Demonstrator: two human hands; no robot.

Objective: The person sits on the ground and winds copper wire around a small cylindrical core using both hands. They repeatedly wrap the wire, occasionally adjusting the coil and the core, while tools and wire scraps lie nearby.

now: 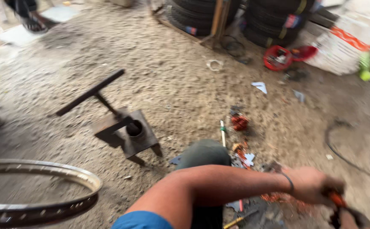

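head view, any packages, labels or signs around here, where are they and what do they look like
White woven sack: top right on the ground, bulky, with an orange band.
Green plastic bottle: right of the sack, small, bright green.
Band labels on the stacked tyres: top centre, red-blue and yellow strips around black rubber.
Red round container: in front of the tyres, open.
No signs or screens.

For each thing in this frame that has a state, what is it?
Left hand: closed on an orange-handled tool, blurred.
Right hand: not in view.
Wheel rim: lying flat on the dirt, bare of a tyre.
Metal press stand: upright, untouched.
Tyres: stacked.
Red bowl: holds small parts.
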